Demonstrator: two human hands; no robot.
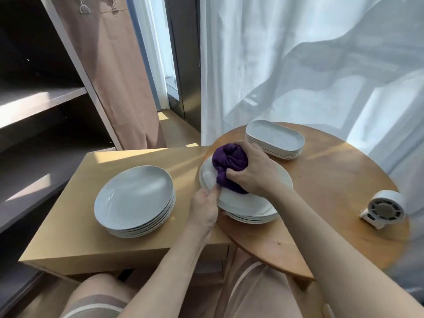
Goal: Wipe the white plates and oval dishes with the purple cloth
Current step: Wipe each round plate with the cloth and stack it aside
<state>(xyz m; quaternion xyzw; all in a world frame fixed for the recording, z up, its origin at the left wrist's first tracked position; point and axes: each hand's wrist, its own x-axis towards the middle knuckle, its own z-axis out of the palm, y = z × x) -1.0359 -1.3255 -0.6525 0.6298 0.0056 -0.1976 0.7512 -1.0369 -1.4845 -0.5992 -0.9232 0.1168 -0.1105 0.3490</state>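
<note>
Seemingly mid-task: the right hand (252, 171) grips the purple cloth (229, 164) on the top plate (243, 203), the left hand (204, 210) pinches its rim, and the oval dishes (274, 138) likely await wiping.

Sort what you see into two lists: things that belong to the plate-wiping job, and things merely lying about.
Job: purple cloth in right hand; plate stack held by left hand; second plate stack; oval dishes.
Lying about: small white fan; shelving; curtains.

top plate (242, 203): middle hidden under purple cloth (229, 162) | fan (384, 208): display unreadable | shelf (41, 99): cut off left
</note>
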